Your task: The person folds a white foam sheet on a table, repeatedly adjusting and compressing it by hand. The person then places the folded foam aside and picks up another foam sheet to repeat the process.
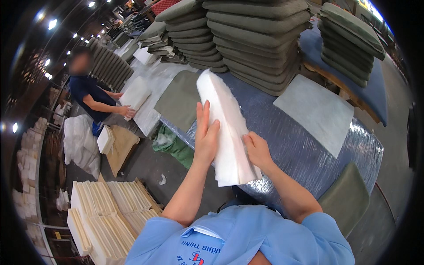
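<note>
A white foam cushion pad (226,132) with a fluffy batting layer is held up on edge in front of me, above the near side of the table. A pale pinkish strip runs down its right side. My left hand (206,138) presses along the pad's left face, fingers stretched upward and thumb toward the middle. On the right edge, my right hand (259,152) is closed, with curled fingers gripping the pad low down. Beneath it lies the plastic-wrapped blue table (282,137). A flat grey-green cover (176,95) lies left of the pad.
Tall stacks of grey-green cushions (260,44) stand at the back, with another stack (349,44) at right. A white sheet (318,110) and a green cover (349,196) lie on the table's right. Stacked foam pads (108,216) stand lower left. A co-worker (95,95) handles a white pad.
</note>
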The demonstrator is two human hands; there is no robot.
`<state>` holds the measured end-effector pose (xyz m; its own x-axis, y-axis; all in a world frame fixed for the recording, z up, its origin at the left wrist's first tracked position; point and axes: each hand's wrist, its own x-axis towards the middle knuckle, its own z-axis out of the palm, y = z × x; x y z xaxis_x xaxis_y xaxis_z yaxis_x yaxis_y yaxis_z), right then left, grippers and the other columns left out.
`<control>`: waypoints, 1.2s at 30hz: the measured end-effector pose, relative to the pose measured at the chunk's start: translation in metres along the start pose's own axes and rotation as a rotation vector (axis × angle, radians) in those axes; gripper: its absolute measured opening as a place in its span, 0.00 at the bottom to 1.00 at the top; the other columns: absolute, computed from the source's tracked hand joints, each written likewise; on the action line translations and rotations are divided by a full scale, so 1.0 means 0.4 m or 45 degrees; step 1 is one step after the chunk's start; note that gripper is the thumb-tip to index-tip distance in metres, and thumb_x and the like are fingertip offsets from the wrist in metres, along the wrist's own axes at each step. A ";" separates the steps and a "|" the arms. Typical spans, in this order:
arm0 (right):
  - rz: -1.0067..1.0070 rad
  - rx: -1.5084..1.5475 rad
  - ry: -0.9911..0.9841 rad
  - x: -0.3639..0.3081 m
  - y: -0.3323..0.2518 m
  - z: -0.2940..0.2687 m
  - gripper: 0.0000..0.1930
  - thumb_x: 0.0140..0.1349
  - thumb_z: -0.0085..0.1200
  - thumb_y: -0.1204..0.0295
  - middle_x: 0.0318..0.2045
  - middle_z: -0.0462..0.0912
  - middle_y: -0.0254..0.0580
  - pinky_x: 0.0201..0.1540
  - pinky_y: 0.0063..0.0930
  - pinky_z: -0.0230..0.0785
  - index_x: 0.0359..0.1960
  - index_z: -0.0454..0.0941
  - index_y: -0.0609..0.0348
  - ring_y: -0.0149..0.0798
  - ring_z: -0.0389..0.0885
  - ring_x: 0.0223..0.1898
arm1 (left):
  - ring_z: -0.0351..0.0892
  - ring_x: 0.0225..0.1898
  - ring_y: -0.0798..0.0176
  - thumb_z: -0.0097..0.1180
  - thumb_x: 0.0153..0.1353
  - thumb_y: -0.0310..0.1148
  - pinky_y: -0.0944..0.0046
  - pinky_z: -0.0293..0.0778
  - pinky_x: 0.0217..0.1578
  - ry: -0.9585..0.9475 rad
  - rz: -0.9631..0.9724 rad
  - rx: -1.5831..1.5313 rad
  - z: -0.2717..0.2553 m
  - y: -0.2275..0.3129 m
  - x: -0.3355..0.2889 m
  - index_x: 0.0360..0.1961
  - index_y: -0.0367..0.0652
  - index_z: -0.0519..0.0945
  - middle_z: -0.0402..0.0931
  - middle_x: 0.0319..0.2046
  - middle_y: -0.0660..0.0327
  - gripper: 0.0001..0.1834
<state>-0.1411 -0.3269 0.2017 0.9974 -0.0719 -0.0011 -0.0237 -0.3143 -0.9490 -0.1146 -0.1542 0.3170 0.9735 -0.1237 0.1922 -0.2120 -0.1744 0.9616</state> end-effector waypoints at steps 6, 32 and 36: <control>-0.130 0.436 0.030 -0.067 -0.042 -0.023 0.11 0.77 0.55 0.63 0.32 0.84 0.46 0.40 0.33 0.74 0.45 0.77 0.60 0.34 0.82 0.34 | 0.29 0.84 0.35 0.42 0.78 0.40 0.44 0.32 0.79 -0.163 0.169 0.388 0.000 0.007 -0.221 0.78 0.33 0.61 0.33 0.83 0.40 0.33; -0.017 0.737 -0.169 -0.133 -0.054 -0.207 0.16 0.83 0.46 0.58 0.31 0.76 0.25 0.37 0.18 0.66 0.38 0.75 0.55 0.18 0.70 0.34 | 0.30 0.84 0.37 0.62 0.70 0.52 0.44 0.39 0.80 -0.278 0.368 -0.042 0.142 -0.072 -0.293 0.83 0.39 0.47 0.29 0.84 0.42 0.53; 0.091 0.882 -0.096 -0.149 -0.081 -0.169 0.15 0.82 0.47 0.57 0.34 0.79 0.27 0.36 0.17 0.67 0.41 0.75 0.54 0.18 0.73 0.35 | 0.32 0.83 0.31 0.72 0.62 0.46 0.37 0.40 0.78 -0.097 0.476 0.167 0.182 -0.068 -0.286 0.82 0.40 0.50 0.32 0.83 0.40 0.56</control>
<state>-0.2044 -0.3766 0.2538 0.9976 0.0040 -0.0688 -0.0655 0.3662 -0.9282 -0.2265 -0.2062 0.2544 0.8194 -0.2731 0.5040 -0.5639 -0.2266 0.7941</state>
